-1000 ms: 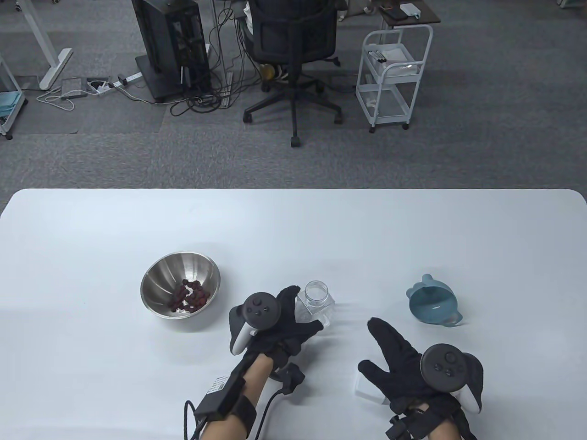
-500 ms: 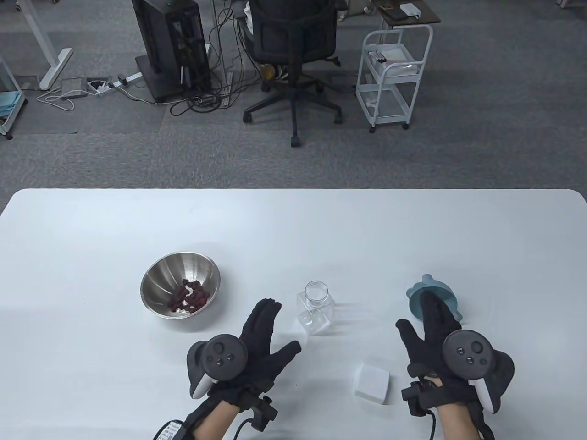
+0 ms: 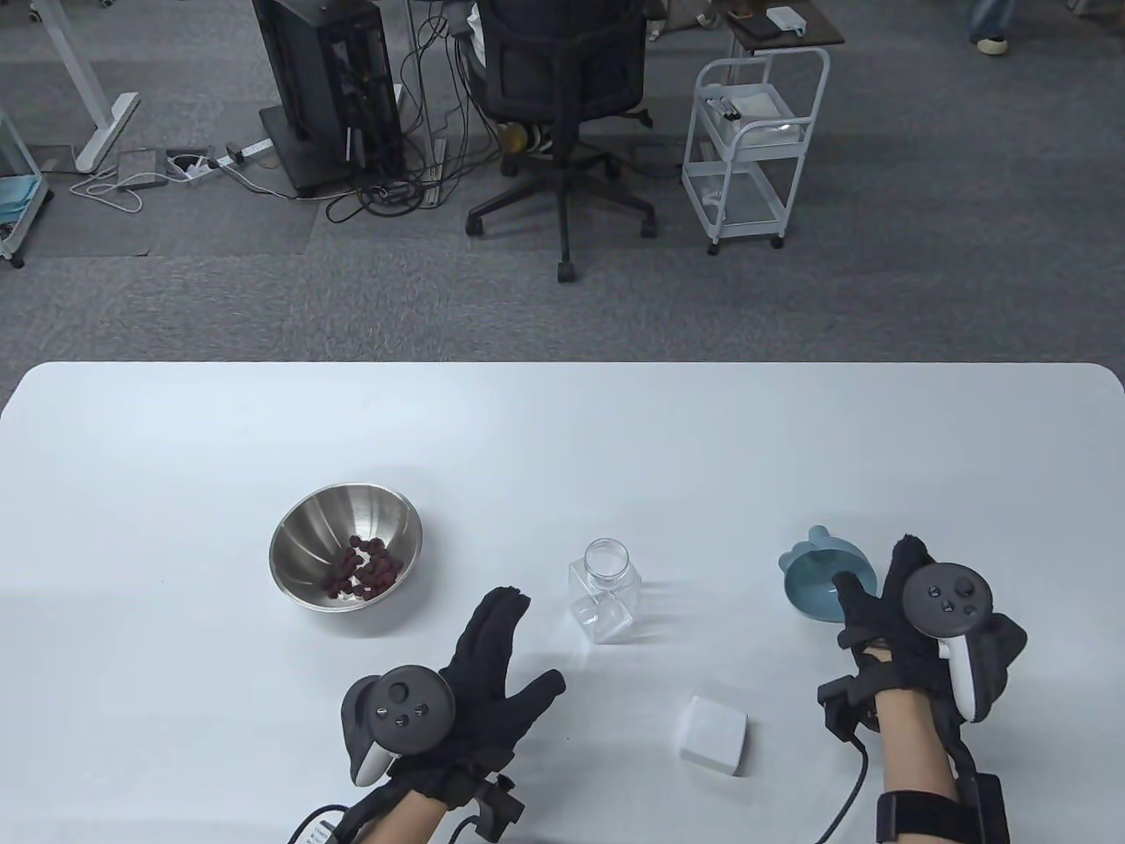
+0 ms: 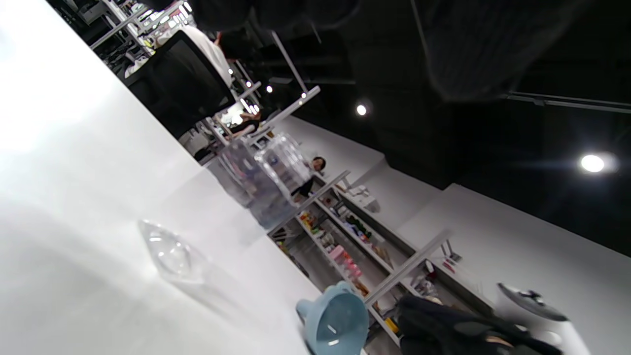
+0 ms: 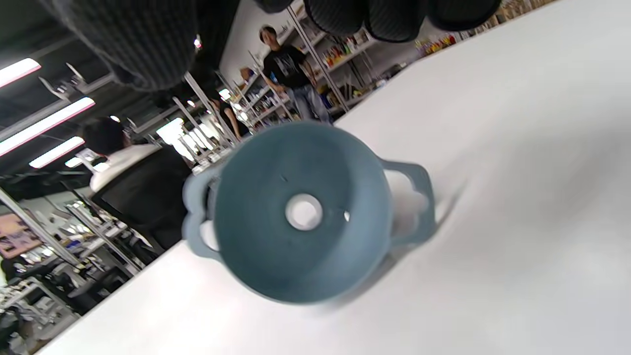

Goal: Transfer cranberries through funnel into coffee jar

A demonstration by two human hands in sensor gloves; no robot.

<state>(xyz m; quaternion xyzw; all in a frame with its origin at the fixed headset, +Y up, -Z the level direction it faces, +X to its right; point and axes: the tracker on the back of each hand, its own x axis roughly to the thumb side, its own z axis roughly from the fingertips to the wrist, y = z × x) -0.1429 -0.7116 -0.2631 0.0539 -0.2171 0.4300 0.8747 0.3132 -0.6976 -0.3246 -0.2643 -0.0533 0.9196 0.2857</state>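
Note:
A steel bowl (image 3: 299,536) holding cranberries (image 3: 365,570) sits left of centre. A clear open coffee jar (image 3: 605,587) stands upright mid-table; it also shows in the left wrist view (image 4: 266,182). A blue funnel (image 3: 817,580) lies on its side at the right, its mouth facing the right wrist camera (image 5: 296,217). My right hand (image 3: 879,585) is at the funnel's near-right side, thumb over its rim, fingers (image 5: 374,15) spread above it, not closed on it. My left hand (image 3: 514,642) is open and empty, near-left of the jar and apart from it.
A white square lid (image 3: 714,734) lies on the table between my hands, nearer than the jar. The white table's far edge (image 3: 562,365) borders a carpeted floor with an office chair and a cart.
My left hand let go of the jar and drew back toward the near-left. My right hand moved from the white lid forward and right to the funnel.

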